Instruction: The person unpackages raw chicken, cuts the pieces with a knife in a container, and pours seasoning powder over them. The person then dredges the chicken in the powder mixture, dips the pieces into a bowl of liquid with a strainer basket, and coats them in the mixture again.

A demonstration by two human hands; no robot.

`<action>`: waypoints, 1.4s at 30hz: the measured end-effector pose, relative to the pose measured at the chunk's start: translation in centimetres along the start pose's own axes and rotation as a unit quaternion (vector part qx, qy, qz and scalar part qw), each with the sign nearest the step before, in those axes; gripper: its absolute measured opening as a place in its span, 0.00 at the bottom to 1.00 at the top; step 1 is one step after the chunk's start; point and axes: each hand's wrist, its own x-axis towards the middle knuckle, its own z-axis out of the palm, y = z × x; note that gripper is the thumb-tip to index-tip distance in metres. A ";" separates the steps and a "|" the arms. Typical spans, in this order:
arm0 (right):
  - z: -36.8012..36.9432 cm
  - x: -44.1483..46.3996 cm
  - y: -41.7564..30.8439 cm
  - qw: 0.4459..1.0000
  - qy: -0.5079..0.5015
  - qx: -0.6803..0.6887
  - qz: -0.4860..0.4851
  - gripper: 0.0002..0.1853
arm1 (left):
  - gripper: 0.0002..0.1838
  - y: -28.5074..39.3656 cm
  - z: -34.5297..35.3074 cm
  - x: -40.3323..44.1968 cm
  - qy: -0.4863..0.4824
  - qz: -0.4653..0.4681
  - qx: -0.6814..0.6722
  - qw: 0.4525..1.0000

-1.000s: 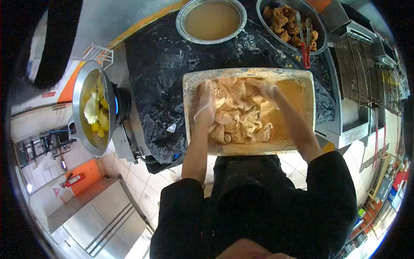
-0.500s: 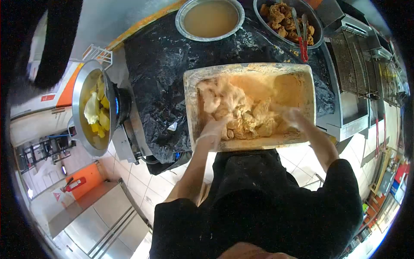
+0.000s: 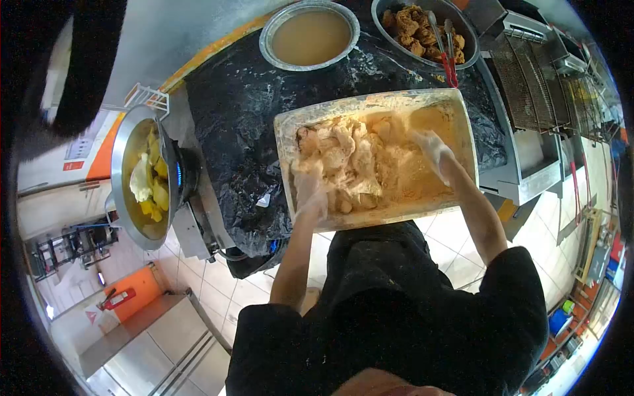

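Observation:
A rectangular tub (image 3: 376, 222) holds flour and several floured pieces (image 3: 350, 155) that look like chicken. My left hand (image 3: 310, 191), in a clear glove, is at the left side of the tub against the pieces; its fingers are blurred and partly hidden. On the right, my right hand (image 3: 432, 148) is over the loose flour (image 3: 422, 177), beside the pieces. It is gloved too, and motion smears its fingers. Whether either hand grips a piece cannot be made out.
Beyond the tub stand a bowl of cloudy liquid (image 3: 312, 38) and a bowl of browned fried pieces (image 3: 413, 26) with red-handled tongs (image 3: 449, 66). A pan of yellow pieces (image 3: 153, 178) sits on a burner at left. Wire baskets (image 3: 528, 86) are at right.
My right hand has moved up and slightly left from the tub's lower right. My left hand has shifted a little left. The pieces lie rearranged, and the view has turned slightly.

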 end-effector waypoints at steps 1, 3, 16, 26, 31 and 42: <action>-0.8 2.5 1.3 1.000 0.010 -0.025 -0.005 0.29 | 0.45 0.3 0.5 1.6 0.004 -0.032 0.017 0.999; 0.3 7.9 3.2 0.998 -0.012 -0.046 -0.041 0.28 | 0.44 2.1 1.5 3.8 -0.039 -0.077 0.032 0.996; -1.6 11.0 1.6 0.970 -0.190 -0.137 -0.069 0.35 | 0.40 2.1 -0.9 4.4 -0.087 -0.048 -0.061 0.993; 10.3 8.9 -9.8 0.902 -0.264 -0.335 0.071 0.32 | 0.45 -0.4 0.3 5.6 -0.030 0.058 -0.119 0.991; 1.9 5.7 -4.1 0.968 -0.103 -0.033 0.226 0.35 | 0.39 -3.4 0.2 2.2 -0.063 0.041 -0.075 0.994; 8.9 3.4 -3.4 0.896 -0.119 -0.413 0.114 0.28 | 0.28 1.2 -0.9 -2.7 -0.028 0.123 -0.020 0.992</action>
